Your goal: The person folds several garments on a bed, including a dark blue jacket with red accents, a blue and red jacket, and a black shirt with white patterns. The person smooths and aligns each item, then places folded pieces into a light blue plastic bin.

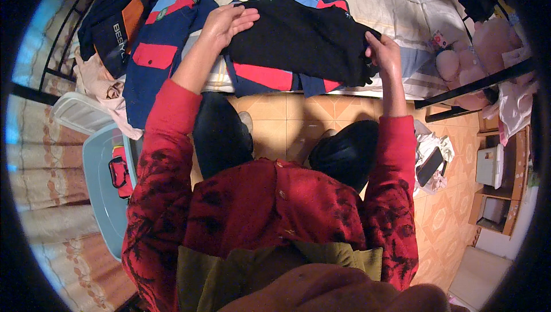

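A black knit garment (292,39) is spread across the bed's near edge in front of me, on top of a navy, red and light-blue jacket (262,77) that shows along its upper and lower sides. At the black garment's left edge, my left hand (228,24) has its palm turned inward and its fingers stretched out over the cloth. My right hand (384,51) pinches the garment's right edge between thumb and fingers. The bottom right part of the cloth hangs in uneven folds below that hand.
More navy and red clothing (157,64) and a dark jacket with an orange panel (129,15) lie left. Below them stands a blue plastic bin (97,174) with red cloth inside. Plush toys (460,62) sit right, behind a black bed rail (478,82). A phone-like dark object (430,165) rests on pale cloth.
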Demonstrator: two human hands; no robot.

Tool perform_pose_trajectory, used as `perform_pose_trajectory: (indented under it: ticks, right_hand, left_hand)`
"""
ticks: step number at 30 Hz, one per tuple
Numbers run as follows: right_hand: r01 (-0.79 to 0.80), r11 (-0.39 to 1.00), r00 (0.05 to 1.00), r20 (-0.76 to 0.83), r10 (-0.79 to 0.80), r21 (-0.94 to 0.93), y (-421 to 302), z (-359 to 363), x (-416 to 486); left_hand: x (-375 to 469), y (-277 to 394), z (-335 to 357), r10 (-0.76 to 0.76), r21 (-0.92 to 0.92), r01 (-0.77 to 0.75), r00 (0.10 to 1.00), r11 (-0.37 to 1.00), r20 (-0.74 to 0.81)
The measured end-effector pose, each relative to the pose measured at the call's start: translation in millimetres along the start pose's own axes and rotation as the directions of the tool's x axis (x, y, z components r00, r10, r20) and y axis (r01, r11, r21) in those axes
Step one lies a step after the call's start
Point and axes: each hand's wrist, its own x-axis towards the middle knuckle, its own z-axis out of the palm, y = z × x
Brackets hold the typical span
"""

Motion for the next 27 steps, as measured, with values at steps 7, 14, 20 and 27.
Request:
perform_pose_trajectory:
  ticks: [7, 14, 20, 27]
  right_hand:
    - [-0.038, 0.995, 0.999, 0.032, 0.041, -0.087, 9, 6, 41]
    - [-0.004, 0.961, 1.000, 0.011, 0.007, -0.276, 30, 10, 60]
    - [0.118, 0.928, 0.938, -0.266, -0.221, -0.354, 46, -1, 43]
    - [0.112, 0.941, 0.958, -0.219, -0.188, -0.320, 76, -12, -35]
  left_hand:
    - [41, -11, 6, -0.077, 0.027, 0.079, 0.994, 0.996, -0.071]
    - [53, -20, 4, -0.142, 0.042, 0.146, 0.986, 0.988, -0.085]
    - [19, -24, 10, 0.202, 0.299, -0.144, 0.964, 0.943, -0.171]
    - [-63, -62, -22, 0.443, 0.723, -0.249, 0.892, 0.644, -0.087]
